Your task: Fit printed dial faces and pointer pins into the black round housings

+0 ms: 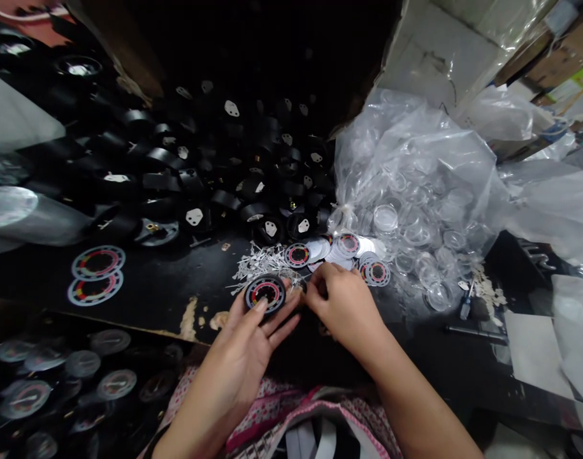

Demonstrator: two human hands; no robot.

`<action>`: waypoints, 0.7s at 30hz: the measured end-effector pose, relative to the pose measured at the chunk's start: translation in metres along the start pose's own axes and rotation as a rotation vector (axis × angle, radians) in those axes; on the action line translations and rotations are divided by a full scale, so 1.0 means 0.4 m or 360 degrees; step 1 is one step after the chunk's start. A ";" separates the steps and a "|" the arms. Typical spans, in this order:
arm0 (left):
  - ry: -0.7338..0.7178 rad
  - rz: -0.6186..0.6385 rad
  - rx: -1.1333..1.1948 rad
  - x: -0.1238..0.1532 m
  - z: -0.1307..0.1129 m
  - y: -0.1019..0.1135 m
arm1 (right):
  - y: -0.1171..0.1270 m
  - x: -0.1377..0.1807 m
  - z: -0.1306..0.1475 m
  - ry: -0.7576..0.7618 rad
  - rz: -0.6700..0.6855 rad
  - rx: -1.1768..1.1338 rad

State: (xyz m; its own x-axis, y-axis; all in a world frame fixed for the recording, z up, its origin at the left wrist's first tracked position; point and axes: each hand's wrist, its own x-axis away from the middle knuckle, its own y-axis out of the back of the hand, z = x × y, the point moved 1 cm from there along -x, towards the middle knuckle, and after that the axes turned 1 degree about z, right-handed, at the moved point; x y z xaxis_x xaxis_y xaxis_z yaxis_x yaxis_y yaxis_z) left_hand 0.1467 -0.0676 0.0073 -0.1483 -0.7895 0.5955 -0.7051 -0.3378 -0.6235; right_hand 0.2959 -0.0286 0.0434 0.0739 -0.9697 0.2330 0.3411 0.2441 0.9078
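My left hand [246,338] holds a round black gauge housing [265,292] with a printed dial face, thumb across its lower edge and fingers underneath. Just to its right, my right hand [343,299] has its fingers curled in a pinch at the housing's rim; what it pinches is too small to make out. Both hands hover over the black table's [167,290] front edge, close to a heap of small white pointer needles [262,260] and a few loose dial faces [320,250].
A big pile of black housings [215,178] fills the table's back. A clear plastic bag of transparent round covers [410,204] lies at the right. Two dial discs [97,274] lie at the left. A small screwdriver [466,306] rests at the right. Finished gauges [47,382] sit lower left.
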 end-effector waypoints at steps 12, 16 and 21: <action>-0.0019 0.0084 -0.0195 -0.008 0.011 -0.011 | 0.006 0.103 -0.110 -0.0017 -0.0181 -0.0484; -0.0156 0.0075 -0.0427 -0.011 0.021 0.008 | 0.035 0.133 -0.192 -0.0088 -0.0394 -0.0617; -0.0183 0.0034 -0.0593 -0.015 0.028 0.022 | 0.068 0.210 -0.247 -0.0270 -0.0366 -0.0558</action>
State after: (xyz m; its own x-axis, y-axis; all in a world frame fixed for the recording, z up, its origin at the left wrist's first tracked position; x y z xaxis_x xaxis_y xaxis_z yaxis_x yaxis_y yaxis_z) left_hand 0.1492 -0.0716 -0.0071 -0.1017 -0.8538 0.5106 -0.9093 -0.1284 -0.3957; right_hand 0.4038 -0.1047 0.0531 -0.1855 -0.9754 0.1195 0.6296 -0.0246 0.7765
